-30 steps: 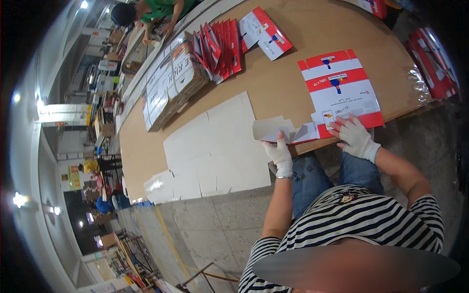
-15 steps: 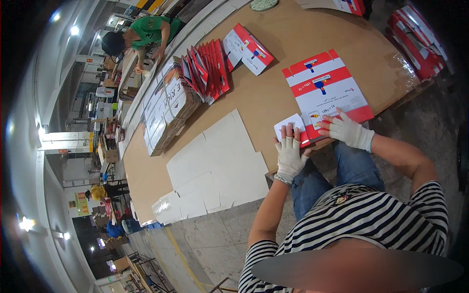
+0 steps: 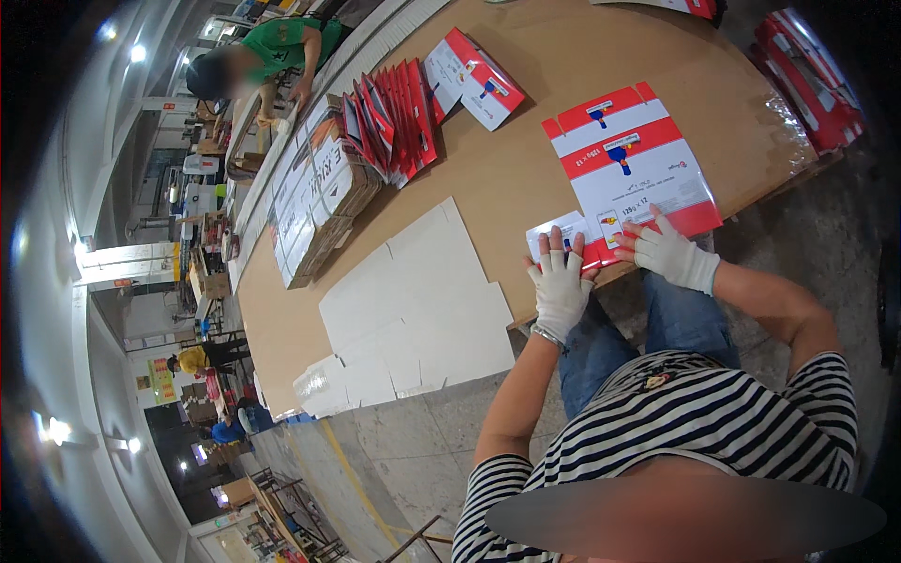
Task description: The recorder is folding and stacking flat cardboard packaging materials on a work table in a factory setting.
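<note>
Tabletop [image 3: 511,183]: hands [image 3: 563,293] [image 3: 671,253] (gloved) flat on carton [image 3: 638,174].

A thick, strapped bundle of white printed cardboard [image 3: 319,202] is lying well to the left of the fingers [image 3: 556,246] and farther forward. Past it, a co-worker in a green top and dark cap [image 3: 282,45] is leaning with both arms forward. Farther left of the fingers, a person in a yellow top [image 3: 192,360] is standing near a yellow-green wall poster [image 3: 162,380]. A pale square pillar with a yellow edge [image 3: 127,265] is standing off to their left, and bright white ceiling lights [image 3: 58,431] are shining at the far left. Nearer the body than the fingers, a painted yellow line [image 3: 352,479] is running across the grey concrete floor [image 3: 413,427].
</note>
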The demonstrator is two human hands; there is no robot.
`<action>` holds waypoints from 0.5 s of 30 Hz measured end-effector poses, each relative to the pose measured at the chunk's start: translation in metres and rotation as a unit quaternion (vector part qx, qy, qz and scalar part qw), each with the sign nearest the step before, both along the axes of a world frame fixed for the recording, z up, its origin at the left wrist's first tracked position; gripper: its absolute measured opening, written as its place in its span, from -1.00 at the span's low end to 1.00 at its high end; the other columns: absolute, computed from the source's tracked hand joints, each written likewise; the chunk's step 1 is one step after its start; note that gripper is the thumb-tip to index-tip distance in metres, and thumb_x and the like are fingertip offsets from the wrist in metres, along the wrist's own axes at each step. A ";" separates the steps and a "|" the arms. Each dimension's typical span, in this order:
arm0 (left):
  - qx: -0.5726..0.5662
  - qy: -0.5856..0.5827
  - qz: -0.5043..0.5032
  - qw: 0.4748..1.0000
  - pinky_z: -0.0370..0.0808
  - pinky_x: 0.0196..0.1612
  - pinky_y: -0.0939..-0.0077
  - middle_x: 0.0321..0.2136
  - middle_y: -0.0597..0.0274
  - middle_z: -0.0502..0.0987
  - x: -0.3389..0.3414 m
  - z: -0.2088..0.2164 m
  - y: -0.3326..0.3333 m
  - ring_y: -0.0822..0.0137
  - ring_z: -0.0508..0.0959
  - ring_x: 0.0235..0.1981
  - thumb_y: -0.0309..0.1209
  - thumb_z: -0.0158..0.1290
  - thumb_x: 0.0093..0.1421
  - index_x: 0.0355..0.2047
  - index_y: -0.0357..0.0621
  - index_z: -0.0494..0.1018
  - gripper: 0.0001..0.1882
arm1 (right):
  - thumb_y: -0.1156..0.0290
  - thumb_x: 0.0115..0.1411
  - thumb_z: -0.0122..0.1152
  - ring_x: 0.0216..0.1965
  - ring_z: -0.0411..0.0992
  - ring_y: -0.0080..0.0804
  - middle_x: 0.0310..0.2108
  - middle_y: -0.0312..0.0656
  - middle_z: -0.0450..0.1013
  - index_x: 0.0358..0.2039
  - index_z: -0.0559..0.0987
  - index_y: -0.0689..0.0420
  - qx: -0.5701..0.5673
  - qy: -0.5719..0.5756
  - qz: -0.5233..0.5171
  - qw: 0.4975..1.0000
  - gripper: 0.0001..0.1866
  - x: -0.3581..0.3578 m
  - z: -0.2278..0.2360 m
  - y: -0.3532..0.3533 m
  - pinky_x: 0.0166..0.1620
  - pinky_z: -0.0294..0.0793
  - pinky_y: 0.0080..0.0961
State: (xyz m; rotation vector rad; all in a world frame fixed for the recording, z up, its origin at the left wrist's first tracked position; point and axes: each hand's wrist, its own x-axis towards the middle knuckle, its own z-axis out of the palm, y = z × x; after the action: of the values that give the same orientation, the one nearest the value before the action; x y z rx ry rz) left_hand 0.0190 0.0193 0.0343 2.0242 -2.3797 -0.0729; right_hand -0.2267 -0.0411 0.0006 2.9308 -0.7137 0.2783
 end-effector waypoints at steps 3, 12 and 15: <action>-0.017 0.052 -0.019 0.998 -0.05 0.22 -0.34 0.33 -0.05 0.01 0.006 -0.003 -0.001 -0.08 0.01 0.34 -0.05 0.03 0.19 0.28 0.08 0.17 -0.32 | 0.28 0.26 -0.13 0.29 0.16 -0.34 0.25 -0.32 0.25 0.19 0.37 -0.13 0.015 0.009 0.008 1.000 -0.54 0.000 0.000 -0.001 0.23 -0.06 0.39; -0.016 0.186 0.032 0.982 -0.14 0.29 -0.16 0.32 0.08 0.09 0.006 -0.008 -0.019 -0.04 -0.01 0.35 -0.07 0.21 0.03 0.20 -0.04 0.29 -0.26 | 0.32 0.23 -0.09 0.29 0.17 -0.34 0.24 -0.29 0.27 0.14 0.42 -0.04 0.019 -0.014 0.029 0.999 -0.56 -0.005 0.001 -0.009 0.29 -0.08 0.26; -0.028 0.181 0.067 0.981 -0.13 0.28 -0.19 0.30 0.02 0.10 -0.005 -0.005 -0.051 -0.09 -0.02 0.34 -0.06 0.23 0.00 0.19 -0.04 0.29 -0.24 | 0.35 0.21 -0.06 0.28 0.18 -0.34 0.21 -0.28 0.30 0.12 0.43 -0.04 0.028 -0.018 0.036 0.999 -0.56 -0.007 0.009 -0.010 0.30 -0.04 0.21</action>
State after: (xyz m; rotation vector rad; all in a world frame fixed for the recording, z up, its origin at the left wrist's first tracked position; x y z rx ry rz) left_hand 0.0141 -0.0314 0.0294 1.9432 -2.0006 -0.3359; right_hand -0.2338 -0.0512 0.0094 3.0154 -0.6307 0.3227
